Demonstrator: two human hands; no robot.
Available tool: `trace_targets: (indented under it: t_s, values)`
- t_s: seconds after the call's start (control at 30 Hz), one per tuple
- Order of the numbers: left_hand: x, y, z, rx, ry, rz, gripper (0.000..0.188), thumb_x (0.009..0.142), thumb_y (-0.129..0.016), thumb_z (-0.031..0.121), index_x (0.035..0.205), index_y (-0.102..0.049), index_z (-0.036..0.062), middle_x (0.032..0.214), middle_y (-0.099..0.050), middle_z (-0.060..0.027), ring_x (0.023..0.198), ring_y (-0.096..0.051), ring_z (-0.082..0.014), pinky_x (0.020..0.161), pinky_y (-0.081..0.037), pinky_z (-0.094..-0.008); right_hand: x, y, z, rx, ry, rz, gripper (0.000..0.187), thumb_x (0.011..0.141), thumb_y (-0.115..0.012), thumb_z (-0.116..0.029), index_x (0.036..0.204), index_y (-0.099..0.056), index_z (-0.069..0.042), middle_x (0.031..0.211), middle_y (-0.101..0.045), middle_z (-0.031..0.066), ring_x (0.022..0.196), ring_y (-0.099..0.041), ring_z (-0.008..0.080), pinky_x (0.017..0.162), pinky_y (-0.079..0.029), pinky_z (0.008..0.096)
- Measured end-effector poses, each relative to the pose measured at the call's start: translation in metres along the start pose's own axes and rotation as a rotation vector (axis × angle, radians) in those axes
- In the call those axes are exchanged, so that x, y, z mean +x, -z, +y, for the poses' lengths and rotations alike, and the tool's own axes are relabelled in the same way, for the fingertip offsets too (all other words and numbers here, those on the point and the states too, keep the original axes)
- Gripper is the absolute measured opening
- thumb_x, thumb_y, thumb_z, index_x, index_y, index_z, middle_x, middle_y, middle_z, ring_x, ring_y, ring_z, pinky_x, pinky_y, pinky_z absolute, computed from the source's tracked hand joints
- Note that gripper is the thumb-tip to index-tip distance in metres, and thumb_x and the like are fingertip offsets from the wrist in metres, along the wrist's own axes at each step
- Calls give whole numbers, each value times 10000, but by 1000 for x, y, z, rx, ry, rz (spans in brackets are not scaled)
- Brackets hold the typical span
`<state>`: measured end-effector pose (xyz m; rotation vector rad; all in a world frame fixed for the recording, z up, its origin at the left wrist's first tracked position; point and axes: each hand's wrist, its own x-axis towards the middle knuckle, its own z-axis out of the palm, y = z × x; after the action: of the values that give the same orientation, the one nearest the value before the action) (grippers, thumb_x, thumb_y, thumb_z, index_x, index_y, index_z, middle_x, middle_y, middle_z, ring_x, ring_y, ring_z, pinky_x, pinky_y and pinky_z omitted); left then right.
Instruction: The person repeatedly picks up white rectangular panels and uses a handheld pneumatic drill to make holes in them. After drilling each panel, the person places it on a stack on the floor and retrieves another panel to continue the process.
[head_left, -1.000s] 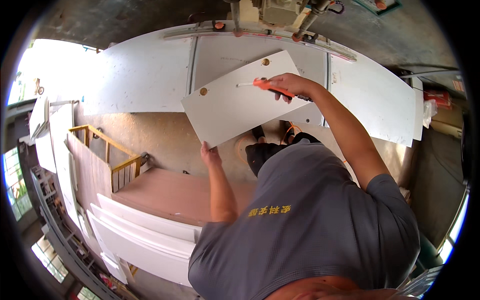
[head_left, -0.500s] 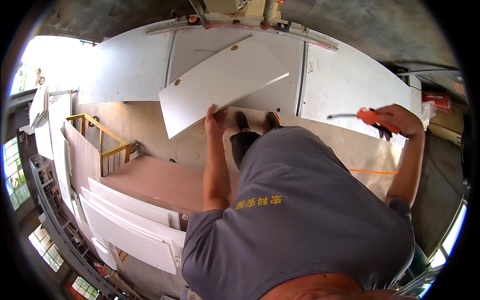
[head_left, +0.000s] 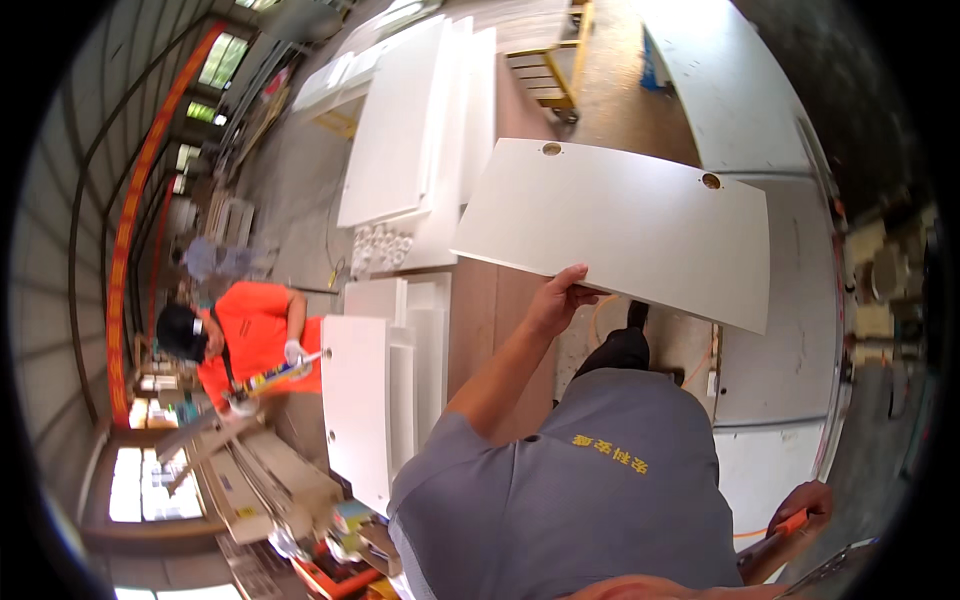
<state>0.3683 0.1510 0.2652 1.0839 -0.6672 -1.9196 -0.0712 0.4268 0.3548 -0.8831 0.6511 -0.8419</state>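
Observation:
My left hand [head_left: 562,300] grips the near edge of a white panel [head_left: 630,225], thumb on top and fingers underneath. The panel is held tilted in the air in front of me; two round holes pierce it near its far edge. Low at the right, my right hand [head_left: 812,503] is closed around an orange air blow gun [head_left: 790,523], mostly hidden now by the hand and arm. Beyond the panel, to the right, runs a long pale worktable [head_left: 775,390].
Stacked white panels [head_left: 395,130] lie at the upper left on a brown board surface [head_left: 490,330]; another white stack [head_left: 355,400] stands nearer. A co-worker in an orange shirt [head_left: 255,330] holds a caulking gun [head_left: 265,380] at the left. A yellow-framed cart [head_left: 575,60] stands beyond.
My view and body have turned left, bringing the co-worker into sight. The panel has come away from over the worktable, still in my left hand. My right hand has dropped lower with the blow gun.

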Motion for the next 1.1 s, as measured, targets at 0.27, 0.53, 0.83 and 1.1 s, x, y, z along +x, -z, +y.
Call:
trace_targets:
  t_s: [0.27, 0.53, 0.83, 1.1]
  values:
    - [-138, 101, 35, -386, -564, 618, 330, 847, -625, 202, 1137, -560, 59, 1072, -642, -96, 888, -647, -249, 564, -463, -283, 220, 40, 18, 82, -207, 74, 498, 825, -644, -145, 1239, -437, 38, 930, -617, 217, 857, -655, 318, 514, -562, 395]
    - [-228, 174, 3, -680, -945, 1059, 179, 894, -587, 226, 1002, -616, 87, 970, -684, -47, 849, -681, -283, 569, -480, -263, 376, 158, 137, -410, -705, 435, 271, 792, -518, 16, 1047, -540, -73, 682, -494, 0, 562, -497, 123, 473, -399, 285]
    - [-327, 215, -69, -769, -1090, 1350, 168, 894, -583, 238, 984, -601, 97, 919, -679, -37, 783, -682, -255, 528, -460, -260, 507, 220, 138, -738, -817, 377, 271, 815, -441, 24, 1053, -500, -92, 597, -424, 2, 442, -431, 132, 381, -383, 305]
    - [-321, 240, -61, -914, -704, 1789, 394, 855, -654, 435, 982, -569, 73, 836, -637, -71, 671, -613, -179, 530, -464, -244, 632, 183, 98, -856, -839, 228, 281, 805, -461, -48, 1078, -525, -68, 805, -627, 94, 643, -640, 206, 503, -511, 337]
